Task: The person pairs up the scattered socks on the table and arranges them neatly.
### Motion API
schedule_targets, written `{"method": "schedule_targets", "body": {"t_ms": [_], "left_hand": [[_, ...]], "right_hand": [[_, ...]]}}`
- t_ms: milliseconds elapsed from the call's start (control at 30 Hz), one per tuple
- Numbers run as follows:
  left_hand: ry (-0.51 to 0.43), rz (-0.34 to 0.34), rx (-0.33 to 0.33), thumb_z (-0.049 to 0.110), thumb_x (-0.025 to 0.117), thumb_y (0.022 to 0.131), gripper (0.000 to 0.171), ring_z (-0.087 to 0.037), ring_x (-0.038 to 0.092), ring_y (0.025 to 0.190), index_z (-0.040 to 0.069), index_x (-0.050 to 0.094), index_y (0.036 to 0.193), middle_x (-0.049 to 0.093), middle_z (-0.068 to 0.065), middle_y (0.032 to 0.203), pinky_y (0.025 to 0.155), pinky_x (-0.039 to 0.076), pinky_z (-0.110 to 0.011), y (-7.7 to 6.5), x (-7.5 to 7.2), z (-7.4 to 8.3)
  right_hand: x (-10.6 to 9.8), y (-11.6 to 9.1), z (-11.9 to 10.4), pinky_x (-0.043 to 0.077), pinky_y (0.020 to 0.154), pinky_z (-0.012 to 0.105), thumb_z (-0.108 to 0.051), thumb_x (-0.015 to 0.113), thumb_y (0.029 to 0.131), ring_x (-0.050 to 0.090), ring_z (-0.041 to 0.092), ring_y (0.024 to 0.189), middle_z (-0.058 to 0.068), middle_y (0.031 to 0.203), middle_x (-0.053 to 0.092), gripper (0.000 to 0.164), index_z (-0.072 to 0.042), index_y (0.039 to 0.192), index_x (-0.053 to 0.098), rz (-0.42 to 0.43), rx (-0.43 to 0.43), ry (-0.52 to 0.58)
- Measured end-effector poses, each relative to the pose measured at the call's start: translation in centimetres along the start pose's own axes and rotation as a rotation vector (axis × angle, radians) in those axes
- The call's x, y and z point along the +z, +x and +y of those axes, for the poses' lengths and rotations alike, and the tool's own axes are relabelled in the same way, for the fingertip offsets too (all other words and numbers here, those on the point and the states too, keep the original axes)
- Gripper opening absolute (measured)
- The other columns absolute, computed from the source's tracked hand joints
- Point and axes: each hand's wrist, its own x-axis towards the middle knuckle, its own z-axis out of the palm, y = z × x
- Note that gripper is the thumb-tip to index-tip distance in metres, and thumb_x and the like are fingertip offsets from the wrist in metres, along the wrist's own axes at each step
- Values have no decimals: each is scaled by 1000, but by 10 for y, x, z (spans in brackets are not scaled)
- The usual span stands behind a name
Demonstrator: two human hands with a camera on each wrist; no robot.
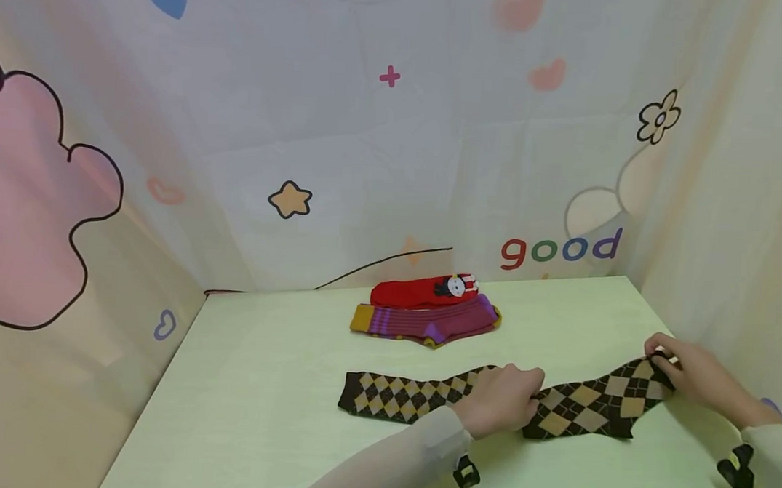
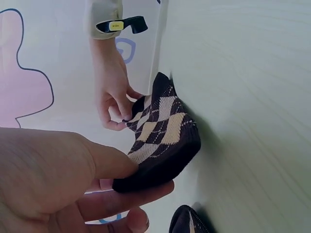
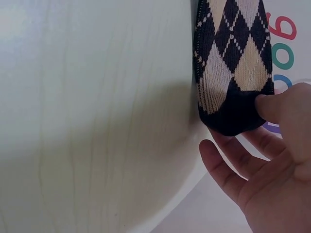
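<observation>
A black, tan and grey argyle sock (image 1: 587, 409) is stretched between my two hands, slightly raised from the table. My left hand (image 1: 498, 401) pinches its dark cuff between thumb and fingers, as the left wrist view shows on the cuff (image 2: 180, 158). At the other end, my right hand (image 1: 702, 378) pinches the black toe (image 3: 233, 116), thumb on top and fingers beneath. A matching argyle sock (image 1: 397, 398) lies flat to the left, its far end partly hidden behind my left hand.
Behind the argyle socks, a maroon and purple sock (image 1: 401, 322) with mustard trim lies beside a red sock (image 1: 405, 294) bearing a cartoon figure. The pale green table (image 1: 246, 412) meets a printed curtain (image 1: 369, 148) at the back and sides.
</observation>
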Motion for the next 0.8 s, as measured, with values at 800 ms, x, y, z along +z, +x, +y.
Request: {"method": "schedule_targets", "body": {"t_ms": [800], "left_hand": [[-98, 54, 53, -3, 64, 93, 28, -2, 39, 55, 24, 57, 95, 53, 14, 73, 45, 32, -19, -12, -19, -15]], "right_hand": [[-7, 2, -21, 33, 53, 24, 24, 69, 76, 39, -2, 65, -7, 75, 58, 47, -19, 82, 52, 177, -144, -30]]}}
